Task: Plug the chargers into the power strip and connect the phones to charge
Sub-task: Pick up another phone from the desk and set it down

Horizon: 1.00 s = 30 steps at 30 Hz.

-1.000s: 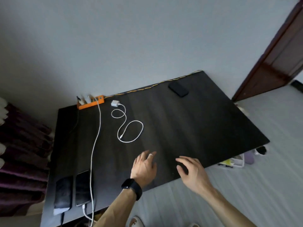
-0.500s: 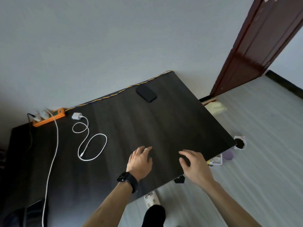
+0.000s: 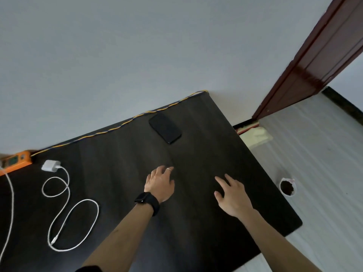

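Phone point(image 3: 165, 128) upper centre, untouched; charger point(image 3: 50, 165) at left unplugged. Both hands point(image 3: 160, 183) point(image 3: 232, 195) empty, fingers spread. Next, probably: fetch phone.

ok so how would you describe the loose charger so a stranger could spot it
Start at the dark table and go to its far left corner, where an orange power strip lies. Just beside that strip lies a small white charger, unplugged, with a white cable looping toward the near edge.
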Motion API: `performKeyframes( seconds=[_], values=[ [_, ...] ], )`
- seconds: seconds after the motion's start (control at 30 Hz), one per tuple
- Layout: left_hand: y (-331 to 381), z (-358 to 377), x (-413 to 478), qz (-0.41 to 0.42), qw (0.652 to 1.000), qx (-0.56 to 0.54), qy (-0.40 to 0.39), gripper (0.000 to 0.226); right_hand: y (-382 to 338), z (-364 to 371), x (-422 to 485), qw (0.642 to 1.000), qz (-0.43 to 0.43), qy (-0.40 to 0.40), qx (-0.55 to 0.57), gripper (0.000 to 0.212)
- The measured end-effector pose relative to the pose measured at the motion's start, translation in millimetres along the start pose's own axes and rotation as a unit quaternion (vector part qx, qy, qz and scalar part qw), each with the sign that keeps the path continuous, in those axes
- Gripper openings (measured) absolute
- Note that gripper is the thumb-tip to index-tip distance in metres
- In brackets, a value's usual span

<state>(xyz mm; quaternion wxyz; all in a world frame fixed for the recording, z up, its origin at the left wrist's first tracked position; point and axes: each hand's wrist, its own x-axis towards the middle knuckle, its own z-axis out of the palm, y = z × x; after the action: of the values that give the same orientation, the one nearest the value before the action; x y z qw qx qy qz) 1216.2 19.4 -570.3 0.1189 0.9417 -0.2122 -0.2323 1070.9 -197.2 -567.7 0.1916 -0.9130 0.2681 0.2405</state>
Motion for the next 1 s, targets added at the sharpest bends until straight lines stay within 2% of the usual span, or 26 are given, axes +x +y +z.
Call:
performKeyframes(
  seconds=[0.17, 0.37, 0.6, 0.67, 0.73, 0.83, 0.93, 1.0],
  values=[
    [6.2, -10.8, 73.7, 0.014, 0.999, 0.053, 0.006, 0.065, 12.6, 17.6, 40.0, 0.996, 0.035, -0.066, -0.039, 0.08],
    [13.1, -0.2, 142.6, 0.024, 0.996, 0.083, 0.016, 0.078, 29.2, 50.1, 51.1, 0.998, 0.014, -0.035, -0.059, 0.081],
    [15.7, 34.4, 103.8, 0.014, 0.996, 0.083, 0.02, 0.085, 31.3, 48.4, 49.3, 0.996, 0.014, -0.054, -0.063, 0.081],
    [18.0, 39.0, 81.5, 0.021, 0.996, 0.081, 0.029, 0.079, 30.7, 47.1, 47.8, 0.996, 0.019, -0.063, -0.061, 0.082],
    [20.2, 38.7, 67.5, 0.018, 0.994, 0.082, 0.072, 0.068, 29.4, 47.5, 47.3, 0.996, 0.018, -0.062, -0.058, 0.083],
    [29.3, 30.0, 71.6, -0.071, 0.99, 0.033, 0.118, 0.067, 27.3, 45.0, 48.7, 0.996, 0.019, -0.061, -0.059, 0.083],
    [37.4, 21.3, 88.4, -0.205, 0.975, -0.043, 0.07, 0.098, 26.6, 44.4, 47.2, 0.996, 0.015, -0.064, -0.063, 0.082],
    [41.4, 19.7, 102.8, -0.249, 0.966, -0.045, 0.051, 0.111, 27.2, 42.7, 46.8, 0.995, 0.012, -0.07, -0.066, 0.083]
  ],
)
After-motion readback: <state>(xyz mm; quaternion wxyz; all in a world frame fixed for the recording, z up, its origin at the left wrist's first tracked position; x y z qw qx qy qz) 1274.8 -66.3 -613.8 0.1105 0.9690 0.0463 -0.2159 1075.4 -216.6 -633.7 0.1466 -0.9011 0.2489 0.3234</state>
